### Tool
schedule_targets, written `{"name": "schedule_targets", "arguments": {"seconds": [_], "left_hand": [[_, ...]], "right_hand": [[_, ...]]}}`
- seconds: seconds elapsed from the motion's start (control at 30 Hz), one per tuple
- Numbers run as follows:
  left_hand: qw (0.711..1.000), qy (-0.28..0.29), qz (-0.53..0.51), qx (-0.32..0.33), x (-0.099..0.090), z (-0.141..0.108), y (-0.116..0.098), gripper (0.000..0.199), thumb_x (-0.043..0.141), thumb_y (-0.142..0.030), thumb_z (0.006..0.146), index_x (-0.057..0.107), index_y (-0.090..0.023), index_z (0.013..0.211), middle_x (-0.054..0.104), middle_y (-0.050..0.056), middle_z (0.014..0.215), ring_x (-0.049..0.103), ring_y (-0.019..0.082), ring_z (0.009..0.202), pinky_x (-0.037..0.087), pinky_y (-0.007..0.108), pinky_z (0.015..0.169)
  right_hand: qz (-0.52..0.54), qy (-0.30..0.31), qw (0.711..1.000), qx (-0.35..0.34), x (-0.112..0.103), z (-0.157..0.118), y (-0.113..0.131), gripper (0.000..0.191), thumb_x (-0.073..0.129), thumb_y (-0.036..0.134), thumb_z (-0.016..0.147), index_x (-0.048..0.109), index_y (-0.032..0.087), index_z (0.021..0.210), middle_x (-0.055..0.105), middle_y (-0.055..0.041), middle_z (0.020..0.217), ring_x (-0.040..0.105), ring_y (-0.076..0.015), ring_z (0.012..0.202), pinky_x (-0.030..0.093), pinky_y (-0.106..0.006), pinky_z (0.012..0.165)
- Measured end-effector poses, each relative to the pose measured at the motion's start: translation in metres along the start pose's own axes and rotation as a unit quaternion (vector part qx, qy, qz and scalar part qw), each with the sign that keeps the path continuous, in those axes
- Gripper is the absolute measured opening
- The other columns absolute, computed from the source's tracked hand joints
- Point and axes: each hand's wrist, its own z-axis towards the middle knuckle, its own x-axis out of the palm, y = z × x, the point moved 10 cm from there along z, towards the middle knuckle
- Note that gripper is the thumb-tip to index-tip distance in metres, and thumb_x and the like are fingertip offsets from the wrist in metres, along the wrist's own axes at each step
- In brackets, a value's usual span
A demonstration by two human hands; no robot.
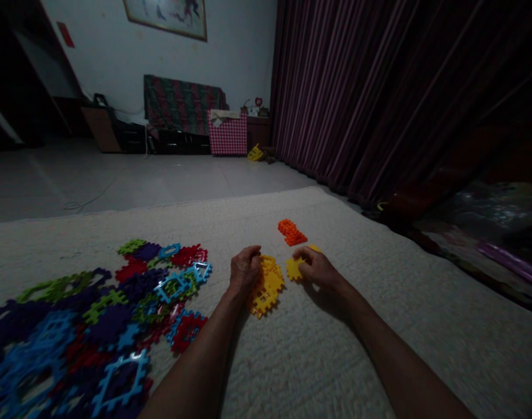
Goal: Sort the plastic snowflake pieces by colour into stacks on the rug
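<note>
Your right hand [317, 266] pinches a yellow notched tile [293, 269] beside the yellow pile [269, 286], likely light, stiff plastic; hold its edges. Your left hand [245, 269] curls at the pile, its grip unclear in this dimness.

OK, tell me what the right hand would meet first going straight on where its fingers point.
Most likely the yellow pile beside the left hand, touched first by the yellow piece the right hand holds; depth is unclear, so it may skim past the far edge.
</note>
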Motion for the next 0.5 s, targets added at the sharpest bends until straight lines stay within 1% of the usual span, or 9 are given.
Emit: {"name": "schedule_targets", "arguments": {"seconds": [0.03, 0.07, 0.1, 0.2, 0.3, 0.33, 0.4, 0.5], "left_hand": [[1.000, 0.001, 0.002, 0.001, 0.000, 0.000, 0.000, 0.036, 0.050, -0.007, 0.080, 0.074, -0.014, 0.106, 0.077, 0.007, 0.101, 0.071, 0.017, 0.095, 0.053, 0.028, 0.092], [1.000, 0.001, 0.003, 0.001, 0.000, 0.000, 0.000, 0.036, 0.050, -0.007, 0.080, 0.074, -0.015, 0.106, 0.077, 0.007, 0.101, 0.071, 0.017, 0.096, 0.053, 0.028, 0.092], [1.000, 0.002, 0.003, 0.000, 0.000, 0.000, 0.000, 0.036, 0.050, -0.007, 0.080, 0.074, -0.015, 0.106, 0.077, 0.007, 0.101, 0.071, 0.017, 0.096, 0.053, 0.028, 0.092], [1.000, 0.002, -0.002, -0.004, 0.000, 0.000, 0.001, 0.037, 0.049, -0.008, 0.080, 0.073, -0.014, 0.107, 0.077, 0.007, 0.101, 0.071, 0.017, 0.095, 0.054, 0.028, 0.092], [1.000, -0.002, -0.004, -0.001, -0.001, 0.000, 0.000, 0.036, 0.050, -0.008, 0.080, 0.074, -0.015, 0.106, 0.077, 0.007, 0.100, 0.071, 0.017, 0.094, 0.054, 0.029, 0.091], [1.000, -0.003, -0.004, 0.000, -0.001, 0.000, 0.000, 0.036, 0.050, -0.007, 0.079, 0.074, -0.015, 0.105, 0.077, 0.007, 0.099, 0.071, 0.018, 0.094, 0.054, 0.029, 0.091], [1.000, -0.006, -0.004, 0.002, -0.002, 0.001, 0.000, 0.036, 0.050, -0.007, 0.078, 0.075, -0.015, 0.103, 0.078, 0.007, 0.098, 0.072, 0.018, 0.093, 0.055, 0.030, 0.090], [1.000, -0.012, -0.011, 0.001, -0.002, 0.001, 0.001, 0.035, 0.051, -0.007, 0.077, 0.075, -0.014, 0.102, 0.078, 0.008, 0.097, 0.072, 0.019, 0.091, 0.055, 0.031, 0.089]], "right_hand": [[-0.020, 0.041, 0.999, 0.005, 0.004, -0.001, -0.001, 0.032, 0.046, 0.017, 0.065, 0.058, 0.021, 0.095, 0.060, 0.0018, 0.071, 0.057, -0.0150, 0.061, 0.045, -0.026, 0.056], [-0.047, 0.068, 0.997, 0.003, 0.006, -0.002, 0.000, 0.033, 0.046, 0.016, 0.065, 0.059, 0.021, 0.095, 0.060, 0.0013, 0.073, 0.057, -0.0152, 0.063, 0.046, -0.026, 0.059], [-0.076, 0.078, 0.994, -0.006, 0.005, -0.004, 0.004, 0.035, 0.047, 0.015, 0.065, 0.060, 0.021, 0.097, 0.062, -0.0001, 0.079, 0.059, -0.0157, 0.069, 0.047, -0.027, 0.063], [-0.165, 0.064, 0.984, -0.027, 0.001, -0.016, 0.025, 0.040, 0.054, 0.020, 0.071, 0.060, 0.021, 0.110, 0.062, -0.0071, 0.108, 0.060, -0.0198, 0.095, 0.048, -0.032, 0.084], [-0.250, 0.051, 0.967, 0.000, 0.005, -0.034, 0.042, 0.054, 0.062, 0.038, 0.077, 0.053, 0.017, 0.126, 0.056, -0.0149, 0.126, 0.053, -0.0271, 0.116, 0.041, -0.039, 0.100], [-0.271, 0.013, 0.962, 0.009, 0.002, -0.039, 0.048, 0.055, 0.060, 0.042, 0.080, 0.051, 0.016, 0.129, 0.053, -0.0167, 0.129, 0.050, -0.0291, 0.121, 0.038, -0.041, 0.103], [-0.308, 0.005, 0.951, 0.038, 0.007, -0.046, 0.050, 0.049, 0.060, 0.043, 0.081, 0.055, 0.015, 0.121, 0.054, -0.0181, 0.125, 0.052, -0.0308, 0.118, 0.039, -0.041, 0.100], [-0.324, 0.024, 0.945, 0.045, 0.014, -0.044, 0.041, 0.038, 0.062, 0.038, 0.078, 0.060, 0.017, 0.109, 0.057, -0.0157, 0.113, 0.056, -0.0290, 0.107, 0.042, -0.039, 0.092]]}}
